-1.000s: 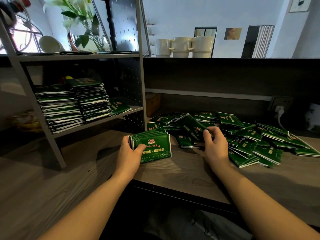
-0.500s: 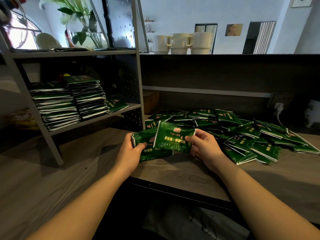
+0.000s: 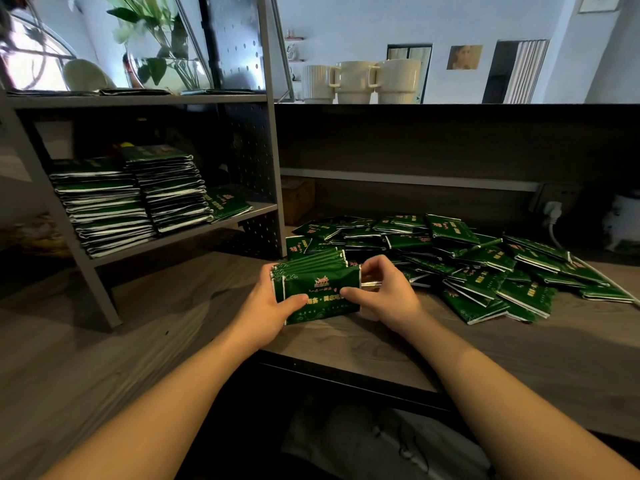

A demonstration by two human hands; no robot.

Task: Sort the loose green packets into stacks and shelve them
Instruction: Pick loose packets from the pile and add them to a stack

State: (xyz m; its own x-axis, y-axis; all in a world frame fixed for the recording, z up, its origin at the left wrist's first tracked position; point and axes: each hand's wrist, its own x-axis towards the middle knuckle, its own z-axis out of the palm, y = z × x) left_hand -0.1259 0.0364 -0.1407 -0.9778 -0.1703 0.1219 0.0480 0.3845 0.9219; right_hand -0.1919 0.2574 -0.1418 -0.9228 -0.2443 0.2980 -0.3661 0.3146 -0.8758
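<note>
Small stack of green packets (image 3: 320, 292) at frame centre, resting on the wooden desk (image 3: 363, 344), held between both my hands. Six or so edges visible fanned at the top of it; exact count unclear. My left hand (image 3: 268, 311) grips the stack's left end, thumb curled over the front face, fingers behind. My right hand (image 3: 381, 294) pinches the right end, thumb on the front packet, fingers curled over the top edge.

Loose pile of packets (image 3: 467, 261) right of centre, spread across the desk, touching the stack's back side. Too many overlapping to count, dozens.

Grey metal shelf unit (image 3: 270, 150) at left. Lower shelf: two tall packet stacks (image 3: 138, 199) side by side, plus a short low stack (image 3: 228, 204) just right of them. So three stacks shelved.

Upper ledge, top centre: three cream mugs (image 3: 360, 81) in a row, touching. Plant in a glass vase (image 3: 162, 53) on the top shelf, upper left. One white plug in a wall socket (image 3: 552, 209) at right.
</note>
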